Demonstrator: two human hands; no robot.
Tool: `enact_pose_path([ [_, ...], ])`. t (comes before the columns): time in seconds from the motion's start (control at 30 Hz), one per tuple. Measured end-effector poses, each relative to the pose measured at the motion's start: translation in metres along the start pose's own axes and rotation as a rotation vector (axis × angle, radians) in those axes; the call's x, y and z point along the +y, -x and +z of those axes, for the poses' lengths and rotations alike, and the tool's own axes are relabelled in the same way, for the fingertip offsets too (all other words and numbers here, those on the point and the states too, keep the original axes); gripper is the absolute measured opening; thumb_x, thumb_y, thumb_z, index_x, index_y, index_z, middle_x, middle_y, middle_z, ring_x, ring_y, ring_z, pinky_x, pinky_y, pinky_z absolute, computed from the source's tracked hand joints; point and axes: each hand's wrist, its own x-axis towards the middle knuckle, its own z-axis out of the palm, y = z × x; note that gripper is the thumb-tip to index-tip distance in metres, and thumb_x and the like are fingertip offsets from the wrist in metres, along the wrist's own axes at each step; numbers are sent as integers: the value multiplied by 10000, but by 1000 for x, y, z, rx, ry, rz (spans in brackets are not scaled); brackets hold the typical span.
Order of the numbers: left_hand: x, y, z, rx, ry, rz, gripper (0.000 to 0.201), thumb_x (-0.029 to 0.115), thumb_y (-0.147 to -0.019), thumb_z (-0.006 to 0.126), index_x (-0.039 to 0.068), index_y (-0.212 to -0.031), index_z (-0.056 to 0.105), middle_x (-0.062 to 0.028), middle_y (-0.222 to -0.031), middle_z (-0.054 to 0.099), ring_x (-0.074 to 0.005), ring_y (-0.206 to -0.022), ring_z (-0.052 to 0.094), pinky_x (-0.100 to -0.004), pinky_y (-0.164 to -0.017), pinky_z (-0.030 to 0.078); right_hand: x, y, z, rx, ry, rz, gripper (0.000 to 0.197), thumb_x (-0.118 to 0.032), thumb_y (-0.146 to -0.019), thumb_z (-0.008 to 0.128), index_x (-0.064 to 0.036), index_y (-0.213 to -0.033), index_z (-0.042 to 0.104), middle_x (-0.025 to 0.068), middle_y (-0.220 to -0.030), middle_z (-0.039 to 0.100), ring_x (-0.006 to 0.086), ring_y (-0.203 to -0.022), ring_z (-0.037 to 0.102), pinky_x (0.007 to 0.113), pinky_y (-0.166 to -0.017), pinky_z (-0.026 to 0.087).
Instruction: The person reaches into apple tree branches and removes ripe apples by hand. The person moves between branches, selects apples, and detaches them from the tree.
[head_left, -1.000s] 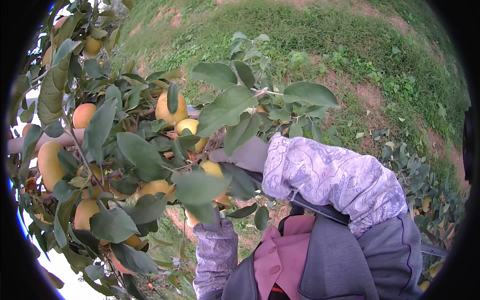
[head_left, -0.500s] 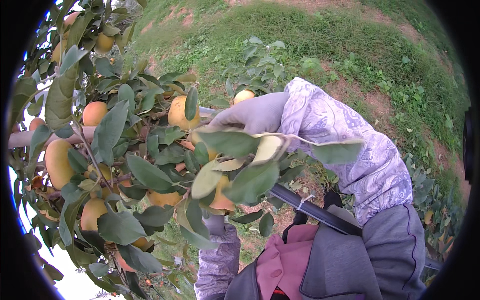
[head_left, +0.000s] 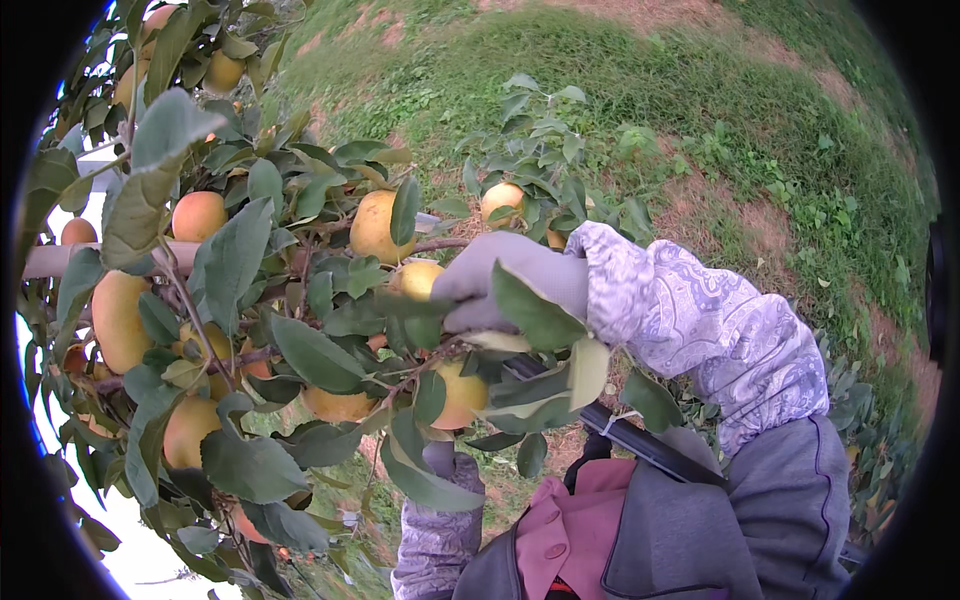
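My right hand (head_left: 515,285), in a grey glove, is among the leaves with its fingers curled inward. Its fingertips are beside a yellow apple (head_left: 418,280), partly covered by leaves; what they grip is hidden. Large green leaves (head_left: 540,308) lie across the palm side and below it. Lower down, my gloved left hand (head_left: 438,457) is directly under another yellow apple (head_left: 460,396). Fruit and leaves hide its fingers, so I cannot see whether it holds that apple. A third yellow apple (head_left: 378,226) hangs just beyond the right hand.
More apples (head_left: 122,322) hang among dense leaves on the left, along a thick branch (head_left: 75,260). A dark pole-like bar (head_left: 655,446) crosses in front of my body. Farther off, a pale apple (head_left: 501,203) hangs on a leafy shoot above grassy ground (head_left: 640,100).
My right hand has moved slightly right and down, uncovering more of the apple beside its fingertips. The leafy twig below it has swung, and its leaves now overlap the hand. My left hand stays low.
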Motion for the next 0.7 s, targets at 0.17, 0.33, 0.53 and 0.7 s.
enact_pose_path([
  [0.17, -3, -2, 0, -2, 5, 4, 605, 421, -1022, 530, 47, -1483, 413, -159, -1470, 467, -324, -1281, 543, -521, -1062, 475, 1, 13, 11, 216, -779, 786, 245, -156, -925, 744, -10, -1122, 731, 10, -939, 740, 70, -798, 652, 264, -720, 521],
  [0.33, 1, -13, 17, -32, -21, 21, 613, 428, -1022, 528, 49, -1489, 407, -160, -1480, 460, -327, -1289, 538, -525, -1068, 472, 55, 65, 55, 194, -529, 707, 216, -276, -984, 715, -72, -1054, 729, -2, -907, 703, 91, -781, 623, 290, -691, 508],
  [0.53, 7, -30, 39, -79, -106, 55, 624, 438, -1022, 525, 52, -1496, 401, -161, -1491, 451, -331, -1298, 532, -531, -1075, 467, -5, 71, 43, 284, -523, 226, 380, -262, -895, 771, -44, -1188, 663, 73, -1010, 682, 190, -876, 647, 383, -775, 534],
  [0.7, 6, -14, 12, -44, -46, 20, 632, 446, -1022, 523, 55, -1502, 395, -162, -1500, 444, -334, -1306, 527, -535, -1080, 463, -5, 47, 30, 11, -483, 329, 358, -305, -923, 721, -64, -1179, 650, 90, -1127, 675, 229, -985, 651, 398, -836, 526],
])
